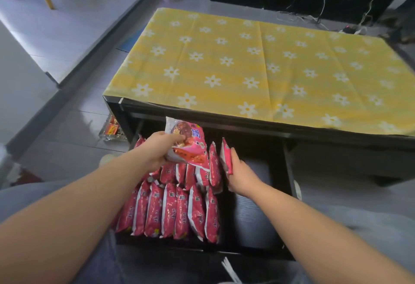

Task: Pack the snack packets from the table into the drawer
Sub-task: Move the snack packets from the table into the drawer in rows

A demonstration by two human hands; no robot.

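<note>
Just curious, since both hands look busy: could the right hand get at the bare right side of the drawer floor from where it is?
Probably yes. The right hand is already inside the open drawer, steadying an upright packet, and the bare floor beside it has nothing lying on it.

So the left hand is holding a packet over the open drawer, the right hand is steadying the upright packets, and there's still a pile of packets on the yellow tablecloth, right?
Not quite. The head view shows no packets on the yellow tablecloth. The rest holds: the left hand holds a packet over the open drawer, and the right hand steadies the upright packets.
</note>
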